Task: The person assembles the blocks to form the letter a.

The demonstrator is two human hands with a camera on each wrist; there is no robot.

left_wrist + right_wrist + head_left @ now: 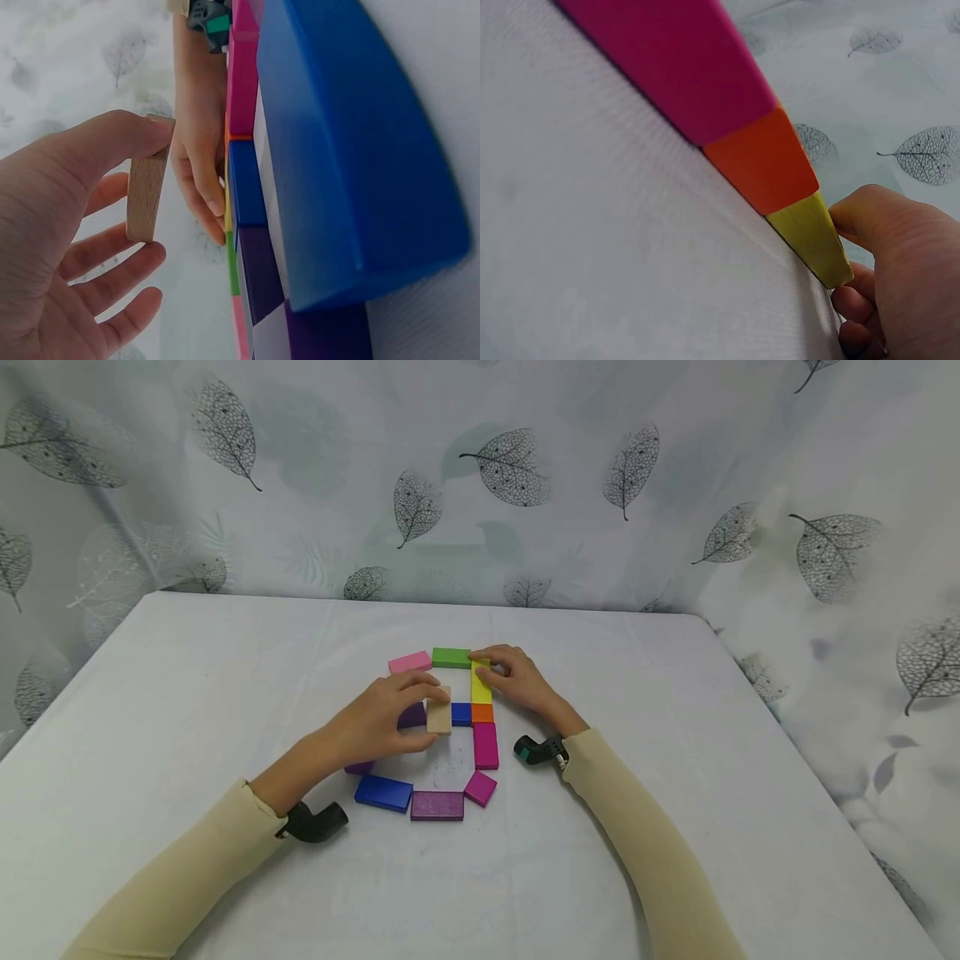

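Between thumb and fingertips my left hand pinches a plain wooden block, raised off the tabletop. In the head view it overlaps the row of a dark purple block and a small blue block. My right hand holds the yellow block, its thumb at one side and fingers round the far end. That block lies on the table between a green block and an orange block. In the right wrist view, the yellow block touches the orange one.
More blocks outline a shape: pink at the back, magenta at right, a tilted magenta one, purple and blue in front. A white cloth covers the table. Leaf-patterned fabric hangs behind.
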